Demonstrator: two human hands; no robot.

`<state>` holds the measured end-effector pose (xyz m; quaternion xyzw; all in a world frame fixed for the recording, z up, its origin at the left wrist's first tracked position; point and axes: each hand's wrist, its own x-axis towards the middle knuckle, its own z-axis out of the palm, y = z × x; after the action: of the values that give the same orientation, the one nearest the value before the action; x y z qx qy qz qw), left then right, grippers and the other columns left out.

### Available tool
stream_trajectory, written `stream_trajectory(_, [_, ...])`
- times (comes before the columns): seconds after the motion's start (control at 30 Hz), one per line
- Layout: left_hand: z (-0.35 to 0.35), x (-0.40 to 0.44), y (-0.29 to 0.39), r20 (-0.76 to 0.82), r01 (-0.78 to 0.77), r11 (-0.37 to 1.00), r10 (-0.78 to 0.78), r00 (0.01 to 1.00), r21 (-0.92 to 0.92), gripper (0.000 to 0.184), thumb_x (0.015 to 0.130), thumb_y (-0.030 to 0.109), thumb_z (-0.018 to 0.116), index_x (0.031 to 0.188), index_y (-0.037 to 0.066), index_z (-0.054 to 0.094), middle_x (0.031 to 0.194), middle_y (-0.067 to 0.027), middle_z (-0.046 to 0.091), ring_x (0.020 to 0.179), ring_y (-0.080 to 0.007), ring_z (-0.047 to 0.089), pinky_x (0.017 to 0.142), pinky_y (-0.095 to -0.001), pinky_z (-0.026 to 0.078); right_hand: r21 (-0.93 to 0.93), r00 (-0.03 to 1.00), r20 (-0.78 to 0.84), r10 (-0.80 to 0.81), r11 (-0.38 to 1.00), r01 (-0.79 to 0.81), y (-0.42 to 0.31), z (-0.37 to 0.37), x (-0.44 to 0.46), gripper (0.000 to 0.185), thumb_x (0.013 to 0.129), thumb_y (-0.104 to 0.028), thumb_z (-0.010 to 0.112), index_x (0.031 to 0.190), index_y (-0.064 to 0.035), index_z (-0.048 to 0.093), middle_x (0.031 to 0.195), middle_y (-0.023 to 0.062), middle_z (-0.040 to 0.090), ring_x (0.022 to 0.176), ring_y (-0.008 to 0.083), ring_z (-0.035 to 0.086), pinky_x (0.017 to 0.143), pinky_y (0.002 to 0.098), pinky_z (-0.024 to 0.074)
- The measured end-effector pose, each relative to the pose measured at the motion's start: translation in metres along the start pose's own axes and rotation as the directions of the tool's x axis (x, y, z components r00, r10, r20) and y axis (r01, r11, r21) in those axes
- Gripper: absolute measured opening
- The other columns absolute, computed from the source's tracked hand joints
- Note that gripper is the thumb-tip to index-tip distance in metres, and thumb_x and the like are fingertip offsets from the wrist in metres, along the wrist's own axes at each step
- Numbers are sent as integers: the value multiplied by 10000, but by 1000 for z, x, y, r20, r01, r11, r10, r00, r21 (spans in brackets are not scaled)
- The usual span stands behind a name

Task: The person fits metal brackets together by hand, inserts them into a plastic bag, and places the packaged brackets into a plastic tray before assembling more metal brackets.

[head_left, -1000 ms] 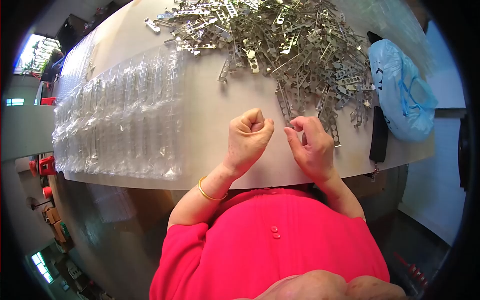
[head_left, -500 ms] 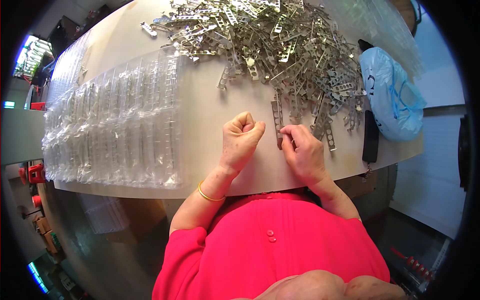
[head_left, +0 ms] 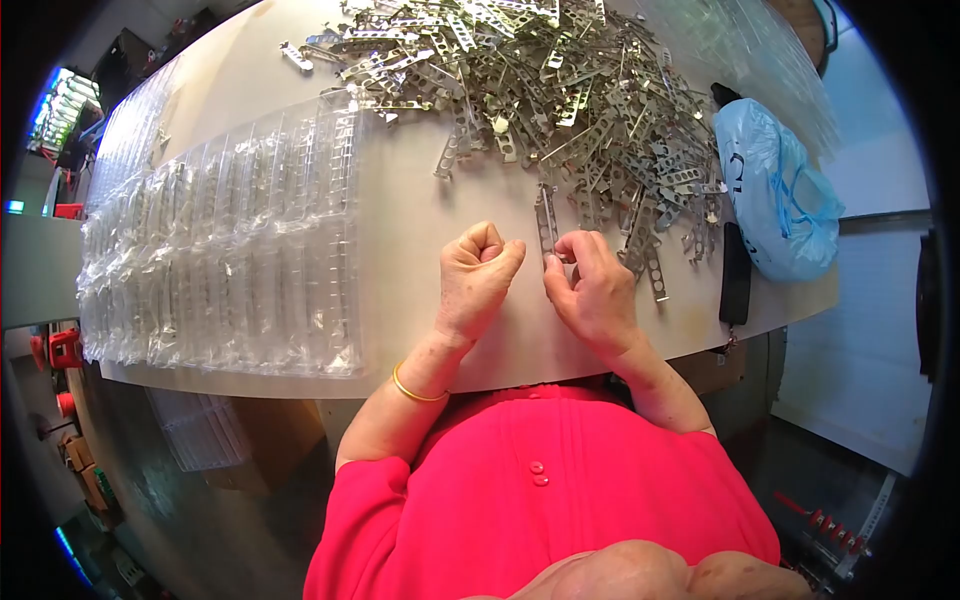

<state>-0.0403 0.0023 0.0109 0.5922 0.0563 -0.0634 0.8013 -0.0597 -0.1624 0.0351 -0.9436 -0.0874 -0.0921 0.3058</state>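
Note:
My right hand (head_left: 596, 300) pinches the near end of a perforated metal strip (head_left: 546, 222) between thumb and fingers. The strip points away from me, low over the table, with a row of round holes along it. To its left, my left hand (head_left: 477, 285) is curled into a fist, thumb uppermost. Whatever the fist may hold is hidden. Beyond both hands lies a large tangled pile of similar metal strips (head_left: 580, 100). One loose strip (head_left: 656, 272) lies just right of my right hand.
Clear plastic trays (head_left: 225, 240) with wrapped rows cover the table's left side. On the right lie a blue plastic bag (head_left: 775, 190) and a black strap-like item (head_left: 735, 275). More clear plastic (head_left: 745, 60) lies at the back right. The table's near edge runs in front of my body.
My right hand has shifted slightly left and up, and the strip has moved with it, away from the pile's edge. My left hand stays a fist in almost the same place.

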Motion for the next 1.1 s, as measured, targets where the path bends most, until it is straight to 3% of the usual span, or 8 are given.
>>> stream_trajectory(0.13, [-1,1,-2,-23,11,1000,-11,1000,24,430,919,55,682,688,159,335,607,98,405,512,5,333,441,-199,273,102,999,22,47,994,-49,-11,-16,-2,102,849,-47,659,916,-62,583,884,82,594,659,212,652,569,329,529])
stream_trajectory(0.33, [-4,4,-5,15,6,1000,-6,1000,7,360,935,93,681,746,149,380,613,78,451,489,-2,365,430,-191,290,219,987,-136,-83,969,111,-1,-26,0,144,825,56,657,924,-26,592,918,87,572,693,175,661,633,277,568])
stream_trajectory(0.5, [-1,4,-4,27,10,1000,-10,1000,5,352,938,101,682,748,144,388,614,70,467,490,-9,398,438,-189,322,591,995,-83,60,806,1,4,-33,-4,167,838,84,684,951,-5,599,1028,79,549,836,134,638,735,251,585])
stream_trajectory(0.63, [-1,4,-3,30,26,1000,-26,999,18,348,938,100,684,749,143,394,620,65,469,493,-19,411,447,-195,337,653,997,-80,13,757,42,-1,-41,-1,190,838,67,721,961,-8,598,1075,83,539,861,116,624,749,245,579])
stream_trajectory(0.73, [-2,3,-2,57,59,997,-57,997,-39,344,939,90,680,750,141,397,633,63,468,496,-25,416,453,-196,343,491,988,-117,-99,859,145,6,-48,3,220,835,51,746,981,-7,592,1102,91,543,843,106,621,754,246,578])
stream_trajectory(0.97, [1,3,0,61,35,999,-32,998,-39,347,941,89,681,752,137,394,644,60,463,510,-26,424,471,-196,353,661,942,-327,81,732,167,9,-55,21,157,985,-81,621,1043,8,504,1042,123,607,732,96,627,654,250,567])
stream_trajectory(1.03, [-2,4,0,75,43,998,-39,996,-45,308,947,94,673,782,126,416,649,55,478,520,-35,436,487,-203,372,833,951,-90,297,546,-92,17,-55,25,128,1003,-114,600,1020,-16,519,904,97,645,678,97,629,643,263,577])
stream_trajectory(1.1, [0,2,7,66,49,997,-46,997,-56,237,956,101,660,832,105,458,686,39,516,533,-46,463,498,-211,383,885,942,-36,333,449,-125,16,-53,28,126,1005,-139,602,999,-38,528,787,59,642,648,98,633,616,270,585])
